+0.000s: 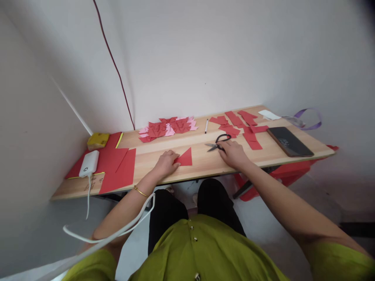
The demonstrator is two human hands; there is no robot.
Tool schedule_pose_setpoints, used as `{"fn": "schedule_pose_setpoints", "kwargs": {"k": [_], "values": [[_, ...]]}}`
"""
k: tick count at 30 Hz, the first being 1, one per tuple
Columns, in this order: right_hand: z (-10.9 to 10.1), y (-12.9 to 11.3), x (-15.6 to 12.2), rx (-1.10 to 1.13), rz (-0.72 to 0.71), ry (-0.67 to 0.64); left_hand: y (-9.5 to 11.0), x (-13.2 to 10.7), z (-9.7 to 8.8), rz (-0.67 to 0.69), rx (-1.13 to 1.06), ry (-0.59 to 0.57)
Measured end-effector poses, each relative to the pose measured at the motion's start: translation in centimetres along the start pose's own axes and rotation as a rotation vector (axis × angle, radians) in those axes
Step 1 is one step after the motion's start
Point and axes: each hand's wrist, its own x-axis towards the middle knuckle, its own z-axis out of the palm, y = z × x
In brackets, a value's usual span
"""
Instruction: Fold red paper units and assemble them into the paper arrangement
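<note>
My left hand (166,164) rests on the table with its fingers curled over the left end of a folded red paper triangle (186,157). That end of the paper is hidden under the fingers. To the right, my right hand (233,153) has its fingers closed on one handle of a pair of black-handled scissors (211,147). Their blades are apart and point left, a short way from the triangle. The other handle loop sticks up behind my fingers.
Folded red and pink paper pieces (168,128) lie at the back, near a pen (206,126). Red paper strips (250,136) and a phone (290,141) lie right. At left, red sheets (117,168) carry a white power bank (89,162) with a cable; a yellow block (98,141) sits behind.
</note>
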Motion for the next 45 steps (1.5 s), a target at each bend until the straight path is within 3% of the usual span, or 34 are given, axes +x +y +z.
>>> {"fn": "schedule_pose_setpoints", "kwargs": {"k": [8,19,27,33,40,42,45], "values": [[-1.7,-2.8,-1.8,0.026,-0.159,-0.204,0.0,0.3,-0.8,-0.108,-0.051,-0.083],[-3.1,-4.3,-3.0,0.150,-0.242,-0.319,-0.1,0.3,-1.2,-0.253,-0.103,-0.159],[-2.3,-4.4,-2.5,0.216,-0.306,-0.249,-0.1,-0.7,-0.7,-0.124,-0.216,-0.042],[-1.6,-5.0,-1.2,0.214,-0.376,-0.215,-0.6,-1.0,-0.2,-0.183,-0.365,-0.029],[-1.4,-6.6,0.0,0.172,-0.466,-0.256,-0.4,-1.1,-0.1,-0.205,-0.327,-0.035],[-1.2,-6.7,0.0,0.191,-0.499,-0.253,-0.4,-1.2,-0.4,-0.160,-0.314,0.001],[-0.6,-6.5,-0.1,0.234,-0.555,-0.231,-0.8,-1.0,-1.2,0.043,-0.219,0.127]]}}
